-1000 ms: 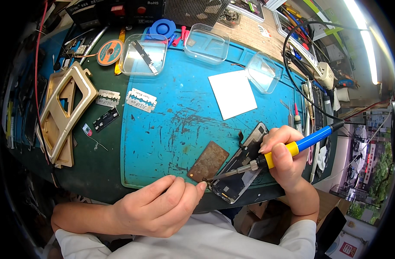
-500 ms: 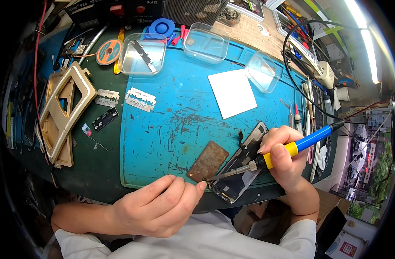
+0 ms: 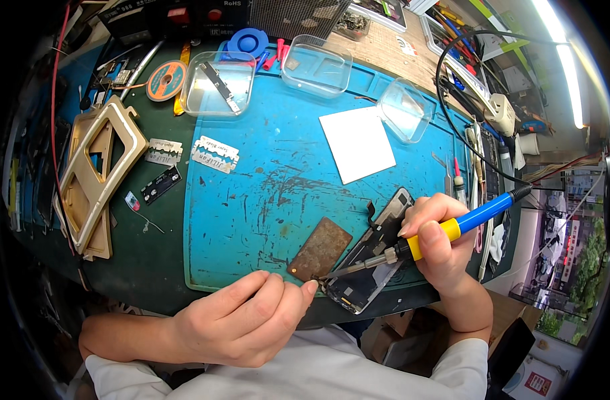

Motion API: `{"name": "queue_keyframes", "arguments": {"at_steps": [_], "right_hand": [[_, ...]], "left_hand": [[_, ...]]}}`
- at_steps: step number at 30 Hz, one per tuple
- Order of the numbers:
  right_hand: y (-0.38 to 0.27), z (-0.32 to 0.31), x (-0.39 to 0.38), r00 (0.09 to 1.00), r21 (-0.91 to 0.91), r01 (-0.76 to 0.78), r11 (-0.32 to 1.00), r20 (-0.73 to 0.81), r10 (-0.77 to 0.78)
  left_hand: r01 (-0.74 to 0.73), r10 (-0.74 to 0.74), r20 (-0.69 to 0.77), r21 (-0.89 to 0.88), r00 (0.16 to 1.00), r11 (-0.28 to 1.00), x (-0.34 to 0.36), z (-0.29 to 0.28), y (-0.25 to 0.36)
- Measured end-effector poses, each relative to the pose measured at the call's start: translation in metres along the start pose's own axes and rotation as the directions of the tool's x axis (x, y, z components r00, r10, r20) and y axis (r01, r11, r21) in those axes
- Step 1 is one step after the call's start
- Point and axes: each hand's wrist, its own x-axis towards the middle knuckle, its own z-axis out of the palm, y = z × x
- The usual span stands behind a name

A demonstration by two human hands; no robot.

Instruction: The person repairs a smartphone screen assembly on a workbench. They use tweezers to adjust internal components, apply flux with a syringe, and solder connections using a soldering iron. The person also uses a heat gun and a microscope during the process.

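A soldering iron (image 3: 486,215) with a blue and yellow handle is gripped in my right hand (image 3: 445,257). Its metal shaft slants down to the left, and the tip ends close to my left fingertips. Beneath the shaft, a dark phone screen assembly (image 3: 360,288) lies tilted near the mat's front edge, a short flex cable sticking up from its side. My left hand (image 3: 245,320) is closed, thumb and fingers pinched together beside the lower left corner of that assembly; what they pinch is hidden. Just beyond the tip rests a flat brown, worn metal plate (image 3: 320,249).
On the blue mat (image 3: 252,193) are a white square pad (image 3: 358,145) and clear plastic boxes (image 3: 218,83). To the left lie razor blades (image 3: 215,155), a solder wick spool (image 3: 167,81) and beige frames (image 3: 98,173). The iron's black cord (image 3: 445,87) loops at the right.
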Motion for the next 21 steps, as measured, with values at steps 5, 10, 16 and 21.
{"name": "queue_keyframes", "arguments": {"at_steps": [5, 10, 16, 21], "right_hand": [[0.0003, 0.0008, 0.0007, 1.0, -0.01, 0.011, 1.0, -0.013, -0.011], [0.0007, 0.0001, 0.0, 1.0, -0.018, 0.011, 1.0, -0.006, -0.012], [0.0009, -0.0001, 0.0002, 1.0, -0.006, 0.008, 1.0, -0.012, -0.008], [0.0003, 0.0003, 0.0003, 1.0, -0.013, 0.006, 1.0, -0.009, -0.006]], "left_hand": [[0.003, -0.003, -0.002, 0.004, 1.0, 1.0, 0.0001, -0.0006, 0.0003], [0.0, 0.0, 0.006, -0.002, 1.0, 1.0, 0.0002, -0.001, 0.0001], [-0.001, 0.001, 0.009, -0.003, 1.0, 1.0, -0.0003, -0.0007, -0.0001], [-0.002, 0.002, 0.006, 0.008, 1.0, 1.0, -0.0003, -0.0005, 0.0004]]}}
